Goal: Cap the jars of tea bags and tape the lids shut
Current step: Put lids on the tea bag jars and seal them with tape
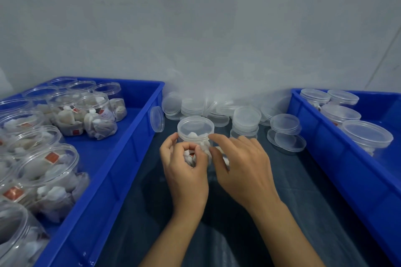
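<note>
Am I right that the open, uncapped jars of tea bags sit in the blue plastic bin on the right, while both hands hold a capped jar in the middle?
Not quite: the head view shows the open clear plastic jars of tea bags in the blue plastic bin on the left. Both the left hand and right hand do hold the capped clear plastic jar in the middle.

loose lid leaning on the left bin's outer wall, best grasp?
Pinch the lid across its thickness at the top rim, coming from above. It stands nearly on edge against the left bin, open side toward the lid pile, so only the rim is exposed; the flat face offers fingers nothing. Probably easiest for the left hand, which now holds the capped jar.
</note>
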